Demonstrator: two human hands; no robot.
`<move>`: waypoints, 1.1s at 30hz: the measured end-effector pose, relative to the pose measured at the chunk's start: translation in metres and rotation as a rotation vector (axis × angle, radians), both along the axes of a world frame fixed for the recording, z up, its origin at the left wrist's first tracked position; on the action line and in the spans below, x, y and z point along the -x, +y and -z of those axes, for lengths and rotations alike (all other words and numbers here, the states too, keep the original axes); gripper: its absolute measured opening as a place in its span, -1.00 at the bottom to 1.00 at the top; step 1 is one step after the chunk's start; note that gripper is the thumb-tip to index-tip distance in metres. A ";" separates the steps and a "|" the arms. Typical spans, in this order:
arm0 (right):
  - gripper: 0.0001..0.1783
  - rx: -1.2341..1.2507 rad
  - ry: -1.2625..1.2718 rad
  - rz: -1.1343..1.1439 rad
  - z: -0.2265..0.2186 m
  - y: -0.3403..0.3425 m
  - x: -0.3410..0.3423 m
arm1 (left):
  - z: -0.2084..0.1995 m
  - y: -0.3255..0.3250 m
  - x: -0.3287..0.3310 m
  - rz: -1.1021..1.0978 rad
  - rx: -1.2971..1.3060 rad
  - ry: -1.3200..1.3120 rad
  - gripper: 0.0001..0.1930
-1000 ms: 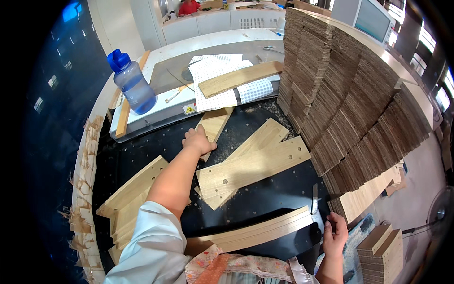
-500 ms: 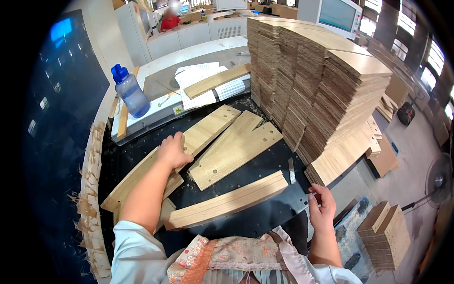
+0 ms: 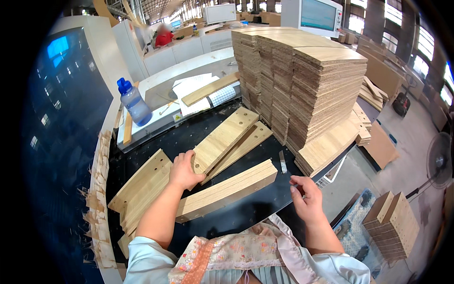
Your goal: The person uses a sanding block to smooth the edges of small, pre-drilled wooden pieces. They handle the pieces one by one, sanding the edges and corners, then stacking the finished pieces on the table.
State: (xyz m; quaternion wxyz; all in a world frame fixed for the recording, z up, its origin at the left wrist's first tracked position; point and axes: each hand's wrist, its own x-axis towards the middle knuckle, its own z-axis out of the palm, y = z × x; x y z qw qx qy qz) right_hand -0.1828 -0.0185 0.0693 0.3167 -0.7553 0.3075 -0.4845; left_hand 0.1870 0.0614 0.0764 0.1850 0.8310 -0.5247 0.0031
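My left hand is closed on the near end of a pale wooden board with drilled holes. That board lies over another drilled board, which shows along its right side. To the left of my hand, more drilled boards lie overlapped at an angle. Nearer me, a neat stack of narrow boards rests on the black table. My right hand hovers by the table's right edge, fingers curled to a pinch; whether something small is in them I cannot make out.
A tall stack of boards rises at the back right. A flat metal strip lies before it. Behind are a blue water bottle, papers and a monitor. More boards stand low at the right. A person in red is far off.
My left hand has moved right with the board, bringing it over the drilled board beside it and away from the boards at left. My right hand stays curled. The whole view has shifted slightly.
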 end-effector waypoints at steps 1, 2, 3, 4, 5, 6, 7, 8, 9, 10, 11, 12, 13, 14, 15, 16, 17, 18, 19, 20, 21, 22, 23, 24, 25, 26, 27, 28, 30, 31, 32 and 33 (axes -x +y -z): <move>-0.70 -0.004 0.002 0.010 0.000 0.001 0.003 | 0.003 -0.001 0.001 -0.014 -0.015 -0.009 -0.18; -0.71 -0.009 0.004 0.027 0.002 0.001 0.006 | 0.004 -0.002 0.001 -0.029 -0.030 -0.019 -0.18; -0.72 -0.011 -0.009 0.041 0.006 -0.001 0.009 | 0.005 -0.004 0.000 -0.044 -0.045 -0.029 -0.18; -0.72 -0.020 -0.015 0.054 0.011 -0.003 0.012 | 0.009 -0.006 -0.001 -0.047 -0.040 -0.034 -0.18; -0.72 -0.029 -0.021 0.066 0.014 -0.004 0.016 | 0.011 -0.009 -0.003 -0.053 -0.038 -0.035 -0.18; -0.72 -0.042 -0.002 0.076 0.016 -0.005 0.019 | 0.014 -0.013 -0.004 -0.059 -0.036 -0.037 -0.18; -0.72 -0.054 0.013 0.083 0.017 -0.005 0.021 | 0.014 -0.016 -0.008 -0.068 -0.032 -0.044 -0.18; -0.72 -0.066 0.028 0.091 0.019 -0.006 0.022 | 0.016 -0.018 -0.012 -0.083 -0.042 -0.043 -0.18; -0.72 -0.067 0.032 0.085 0.021 -0.007 0.023 | 0.018 -0.018 -0.017 -0.099 -0.052 -0.043 -0.19; -0.71 -0.069 0.040 0.085 0.023 -0.008 0.024 | 0.020 -0.021 -0.019 -0.111 -0.063 -0.039 -0.19; -0.71 -0.071 0.047 0.083 0.025 -0.010 0.025 | 0.020 -0.023 -0.021 -0.107 -0.075 -0.030 -0.19; -0.71 -0.080 0.034 0.087 0.027 -0.013 0.026 | 0.019 -0.025 -0.022 -0.105 -0.088 -0.022 -0.19; -0.71 -0.091 0.022 0.090 0.029 -0.014 0.026 | 0.020 -0.026 -0.023 -0.102 -0.103 -0.012 -0.18; -0.71 -0.103 0.010 0.093 0.031 -0.016 0.026 | 0.022 -0.028 -0.024 -0.079 -0.098 -0.008 -0.18; -0.71 -0.100 0.006 0.101 0.034 -0.019 0.026 | 0.025 -0.029 -0.026 -0.057 -0.093 -0.004 -0.18; -0.71 -0.096 0.002 0.108 0.037 -0.021 0.026 | 0.027 -0.031 -0.027 -0.035 -0.087 0.000 -0.17; -0.71 -0.092 -0.002 0.114 0.039 -0.024 0.025 | 0.028 -0.032 -0.026 -0.005 -0.073 0.000 -0.17; -0.72 -0.111 0.010 0.111 0.041 -0.026 0.025 | 0.029 -0.034 -0.025 0.025 -0.060 0.000 -0.17; -0.72 -0.131 0.021 0.106 0.042 -0.028 0.024 | 0.030 -0.035 -0.024 0.052 -0.048 0.000 -0.17; -0.72 -0.152 0.033 0.100 0.043 -0.029 0.022 | 0.033 -0.036 -0.024 0.075 -0.058 -0.004 -0.15; -0.73 -0.142 0.031 0.095 0.044 -0.032 0.019 | 0.034 -0.038 -0.023 0.074 -0.096 -0.012 -0.13; -0.73 -0.128 0.030 0.093 0.044 -0.033 0.016 | 0.035 -0.040 -0.019 0.078 -0.130 -0.018 -0.12; -0.73 -0.114 0.030 0.091 0.044 -0.034 0.014 | 0.037 -0.041 -0.016 0.082 -0.165 -0.024 -0.10; -0.74 -0.129 0.042 0.095 0.045 -0.033 0.013 | 0.038 -0.043 -0.014 0.071 -0.224 -0.018 -0.06; -0.74 -0.143 0.050 0.098 0.045 -0.034 0.012 | 0.037 -0.045 -0.013 0.060 -0.283 -0.017 -0.01; -0.74 -0.158 0.058 0.101 0.045 -0.034 0.011 | 0.035 -0.047 -0.011 0.050 -0.342 -0.015 0.04; -0.74 -0.170 0.051 0.103 0.047 -0.036 0.011 | 0.034 -0.048 -0.009 0.039 -0.401 -0.013 0.08; -0.74 -0.183 0.044 0.104 0.050 -0.037 0.011 | 0.033 -0.050 -0.007 0.047 -0.418 -0.050 0.10; -0.74 -0.199 0.060 0.111 0.053 -0.038 0.012 | 0.032 -0.055 -0.004 0.065 -0.451 -0.123 0.14; -0.74 -0.201 0.080 0.111 0.051 -0.039 0.012 | 0.031 -0.059 -0.003 0.076 -0.437 -0.124 0.15; -0.74 -0.202 0.101 0.112 0.051 -0.040 0.012 | 0.030 -0.065 -0.002 0.088 -0.424 -0.125 0.15; -0.74 -0.181 0.087 0.108 0.053 -0.041 0.011 | 0.031 -0.071 -0.001 0.102 -0.411 -0.125 0.15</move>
